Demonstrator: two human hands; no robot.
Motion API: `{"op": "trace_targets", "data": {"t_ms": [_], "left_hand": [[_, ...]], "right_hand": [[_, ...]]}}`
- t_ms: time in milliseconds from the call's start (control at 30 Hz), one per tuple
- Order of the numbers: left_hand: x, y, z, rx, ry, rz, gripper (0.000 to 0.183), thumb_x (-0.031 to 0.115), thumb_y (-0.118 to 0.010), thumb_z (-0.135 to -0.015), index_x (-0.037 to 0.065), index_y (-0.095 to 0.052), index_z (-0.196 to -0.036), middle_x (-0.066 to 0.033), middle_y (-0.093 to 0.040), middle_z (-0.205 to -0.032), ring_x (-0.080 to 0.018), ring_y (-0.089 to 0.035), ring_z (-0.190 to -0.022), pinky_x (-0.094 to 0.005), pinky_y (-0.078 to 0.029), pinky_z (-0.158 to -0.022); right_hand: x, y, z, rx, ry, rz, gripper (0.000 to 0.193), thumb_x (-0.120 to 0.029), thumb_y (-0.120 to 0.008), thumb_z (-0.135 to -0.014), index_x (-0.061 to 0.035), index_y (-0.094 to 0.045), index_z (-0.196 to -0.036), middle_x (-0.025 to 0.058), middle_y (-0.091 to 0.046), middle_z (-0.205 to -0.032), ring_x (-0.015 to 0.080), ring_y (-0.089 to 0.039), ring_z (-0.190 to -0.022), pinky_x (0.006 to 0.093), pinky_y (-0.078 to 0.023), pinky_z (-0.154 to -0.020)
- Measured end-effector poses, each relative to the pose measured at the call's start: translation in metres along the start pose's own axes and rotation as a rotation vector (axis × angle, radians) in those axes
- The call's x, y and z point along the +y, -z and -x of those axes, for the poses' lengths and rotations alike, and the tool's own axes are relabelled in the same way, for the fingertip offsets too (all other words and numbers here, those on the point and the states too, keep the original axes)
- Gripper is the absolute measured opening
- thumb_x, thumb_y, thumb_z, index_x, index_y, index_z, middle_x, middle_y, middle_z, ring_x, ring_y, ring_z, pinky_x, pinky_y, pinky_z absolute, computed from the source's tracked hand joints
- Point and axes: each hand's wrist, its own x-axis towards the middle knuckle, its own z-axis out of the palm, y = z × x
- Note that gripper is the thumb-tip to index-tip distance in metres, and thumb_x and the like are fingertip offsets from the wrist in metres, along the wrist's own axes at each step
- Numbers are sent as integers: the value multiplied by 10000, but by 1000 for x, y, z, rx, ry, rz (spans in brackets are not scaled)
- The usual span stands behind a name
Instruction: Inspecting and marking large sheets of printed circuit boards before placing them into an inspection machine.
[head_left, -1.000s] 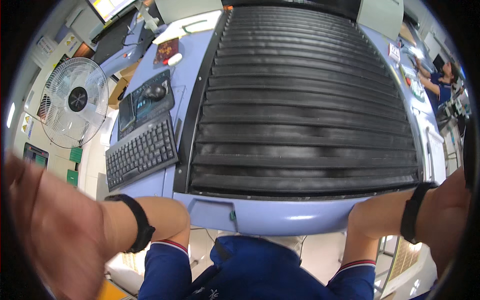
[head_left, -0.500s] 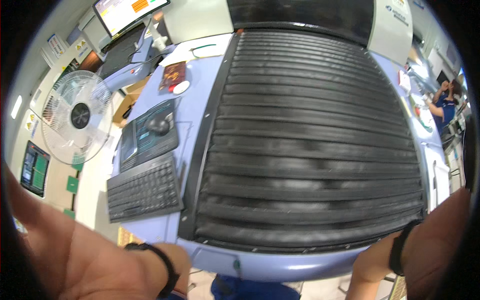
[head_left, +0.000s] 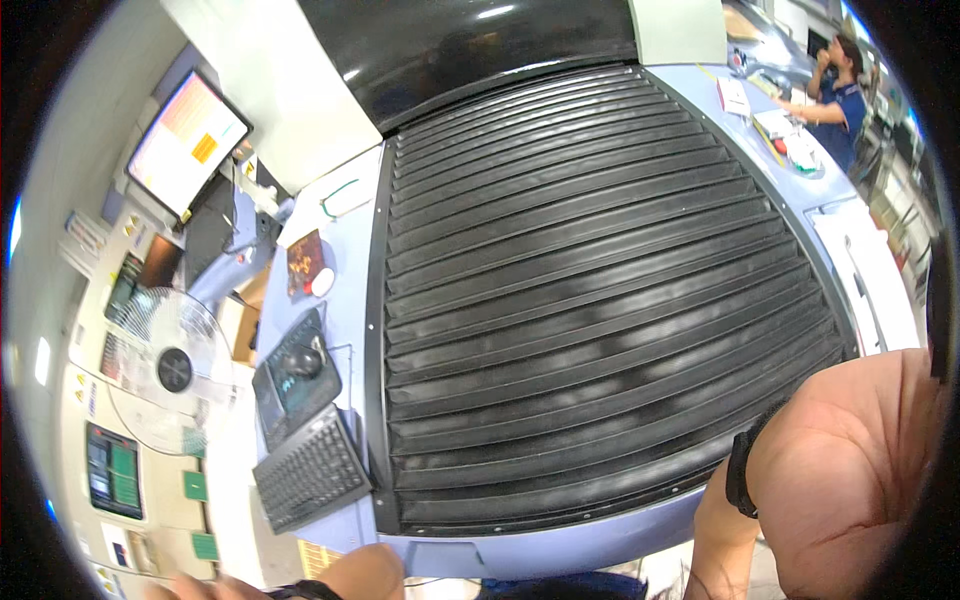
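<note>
Two hands partly in view. At lower left, the left hand, cropped by the bottom edge; cannot tell how wide open or whether gripping anything. At right, the right hand, raised close to the camera, black strap at its wrist, fingers lost past the dark rim; cannot tell its spread or hold either.

Along the bluish machine ledge, nearest the left hand, a slanted black keyboard, then a mouse on a dark mat. Across the middle, a broad black ribbed cover, near right corner behind the right hand.

Around: wall screen, standing fan, lit monitor, glossy black panel, and, far right, a seated co-worker in dark blue.
</note>
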Motion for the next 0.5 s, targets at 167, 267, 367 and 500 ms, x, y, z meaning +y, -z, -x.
{"op": "trace_targets", "data": {"t_ms": [167,267,367,500], "left_hand": [[-27,-48,-19,-124,244,28,343,263,-564,-987,107,-604,-1290,-156,-550,-1294,-323,-531,-1051,-471,-479,-772],[-39,-62,-25,-208,399,74,340,264,-576,-984,114,-601,-1289,-140,-553,-1303,-318,-530,-1048,-488,-473,-786],[-52,-72,-26,-309,533,148,332,252,-590,-979,104,-605,-1276,-130,-566,-1297,-307,-540,-1046,-488,-473,-806],[-81,-81,-24,-510,671,372,304,198,-613,-965,44,-631,-1227,-133,-607,-1247,-276,-583,-1044,-443,-491,-850]], "right_hand": [[3,-8,8,54,-59,-64,754,-618,-322,-1002,-14,-362,-1453,293,-454,-1423,380,-498,-1292,485,-420,-1075],[2,-1,10,52,-66,-41,745,-612,-323,-1003,-16,-367,-1448,289,-458,-1418,377,-500,-1287,482,-422,-1071],[-1,4,13,49,-72,-25,736,-606,-324,-1005,-18,-373,-1443,284,-463,-1414,374,-503,-1283,480,-424,-1067],[-1,-2,13,45,-84,-29,723,-599,-326,-1007,-20,-380,-1437,278,-469,-1407,369,-506,-1276,476,-427,-1062]]}}
